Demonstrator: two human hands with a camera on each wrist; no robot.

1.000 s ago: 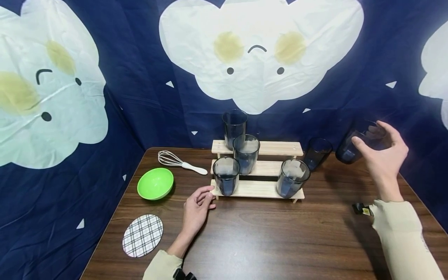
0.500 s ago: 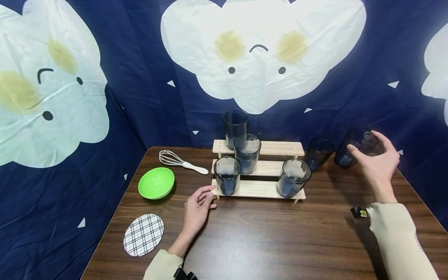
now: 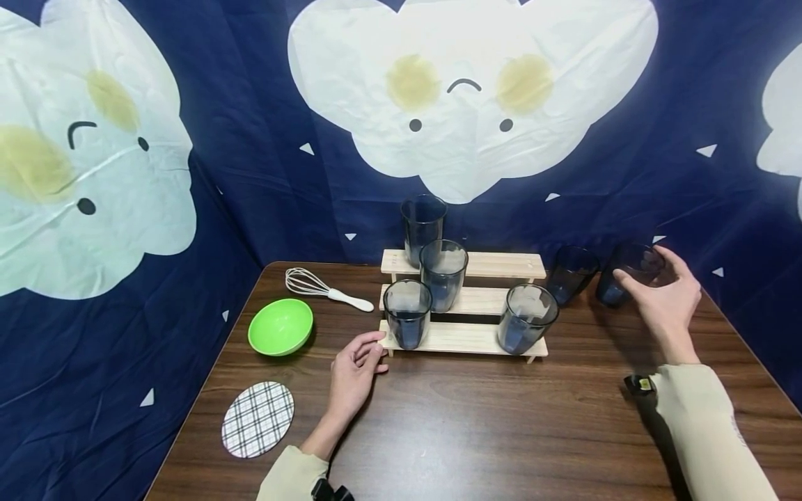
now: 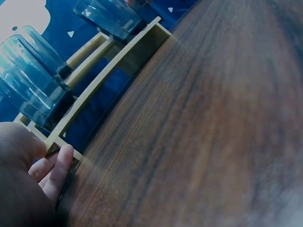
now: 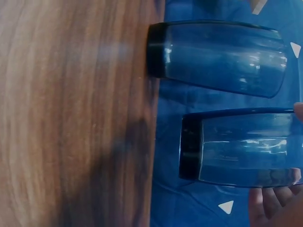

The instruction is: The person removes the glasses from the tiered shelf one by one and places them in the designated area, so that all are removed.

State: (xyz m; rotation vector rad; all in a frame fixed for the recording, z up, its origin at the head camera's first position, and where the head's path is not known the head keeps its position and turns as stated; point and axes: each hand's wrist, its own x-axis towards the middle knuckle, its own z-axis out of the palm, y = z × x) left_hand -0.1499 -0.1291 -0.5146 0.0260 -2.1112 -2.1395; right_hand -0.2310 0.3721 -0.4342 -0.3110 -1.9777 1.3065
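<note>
Head-camera footage showed the right hand (image 3: pixel 663 296) gripping a dark blue translucent plastic tumbler (image 3: pixel 628 271) by its rim near the desk's far right corner, just beside a second matching tumbler (image 3: pixel 569 273). The left hand (image 3: pixel 354 370) lay relaxed, holding nothing, its fingertips (image 4: pixel 60 164) touching the left end of the three-step wooden rack (image 3: pixel 460 339). With the two tumblers so close, a careless tilt could probably knock the neighbour over.
</note>
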